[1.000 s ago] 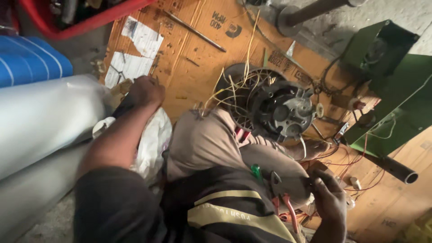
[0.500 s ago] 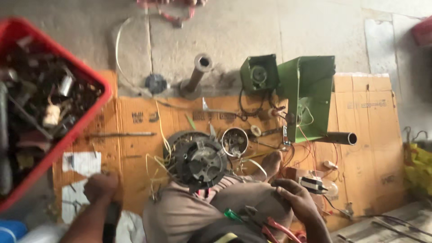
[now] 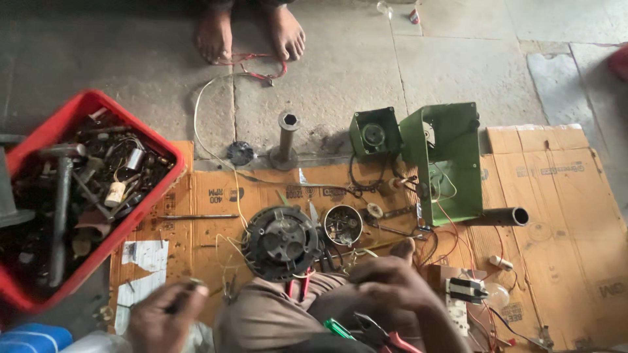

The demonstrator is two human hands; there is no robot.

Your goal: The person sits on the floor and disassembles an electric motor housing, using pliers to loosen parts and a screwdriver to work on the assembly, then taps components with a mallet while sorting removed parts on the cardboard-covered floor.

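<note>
On the cardboard sheet (image 3: pixel 556 216) spread over the floor, near its front edge, a round motor (image 3: pixel 282 240) lies flat with loose yellow and white wires around it. Just right of it is a small tin (image 3: pixel 343 225) of small parts.

The left hand (image 3: pixel 157 320), at the front-left corner of the cardboard, is closed around a thin dark tool (image 3: pixel 186 295); its kind is too small to tell. It is well apart from the motor. The right hand (image 3: pixel 392 284) rests on the knee just in front of the tin, fingers curled and thumb up. I cannot tell whether it holds anything.

Progress, judged: the motor looks already out of its casing. The green bracket (image 3: pixel 445 163) and small green box (image 3: pixel 374 134) stand open at the back edge, with wires trailing between them. Nothing looks reassembled and parts are scattered, so most of the putting-together seems left.

Room: a red crate (image 3: pixel 140 124) full of metal scrap crowds the left edge. A grey pipe (image 3: pixel 286 138) stands upright just past the back edge, and a dark tube (image 3: pixel 504 216) lies right of the bracket. The far right part of the cardboard is mostly bare. Red-handled pliers (image 3: pixel 392 340) lie in the lap. Another person's bare feet (image 3: pixel 248 29) stand on the floor well beyond the back edge.
</note>
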